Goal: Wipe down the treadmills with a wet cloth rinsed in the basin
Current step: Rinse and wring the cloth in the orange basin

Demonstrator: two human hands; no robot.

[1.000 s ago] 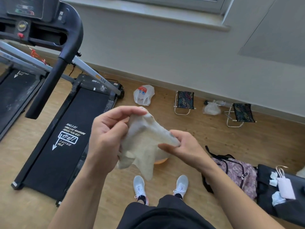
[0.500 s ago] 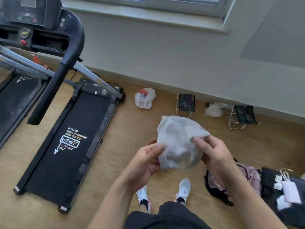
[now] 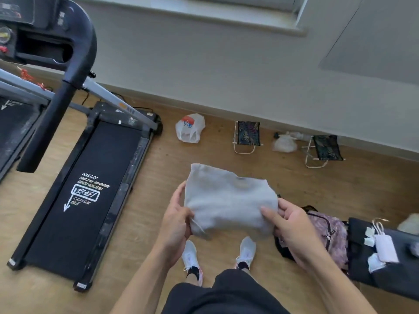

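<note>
I hold a pale grey cloth [image 3: 229, 200] spread flat in front of me, above my white shoes. My left hand [image 3: 176, 220] pinches its left edge and my right hand [image 3: 288, 225] grips its right edge. A black treadmill [image 3: 90, 189] with white lettering on its belt lies on the floor to my left, its console and padded handrail [image 3: 52, 114] rising at the top left. The belt of a second treadmill [image 3: 13, 123] shows at the far left edge. The basin is hidden from view.
Along the wall lie a white plastic bag [image 3: 190, 128], two small folding stools [image 3: 247, 135] [image 3: 324, 149] and a second bag [image 3: 284, 142]. A patterned backpack [image 3: 328, 234] and a dark bag with a white power bank [image 3: 385, 248] sit on the wooden floor at my right.
The cloth went from crumpled and hanging between my hands to stretched out flat. Both hands dropped lower and moved apart to its two side edges.
</note>
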